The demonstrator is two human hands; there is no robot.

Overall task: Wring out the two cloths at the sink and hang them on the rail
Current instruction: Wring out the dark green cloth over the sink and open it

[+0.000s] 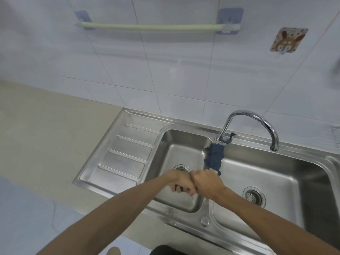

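My left hand (181,184) and my right hand (207,182) are clenched knuckle to knuckle over the left basin of the steel sink (184,144). Both fists are shut on a dark cloth (178,188), of which only a sliver shows under the left fingers. A second, dark blue cloth (214,156) lies draped over the divider between the two basins, just beyond my hands and below the tap's base. The pale green rail (150,27) is fixed high on the tiled wall and is bare.
A chrome tap (257,118) arches over the right basin (266,181). A ribbed drainboard (121,153) lies left of the basins, with beige counter (46,126) beyond it. A patterned hook (288,40) sticks to the wall at the right.
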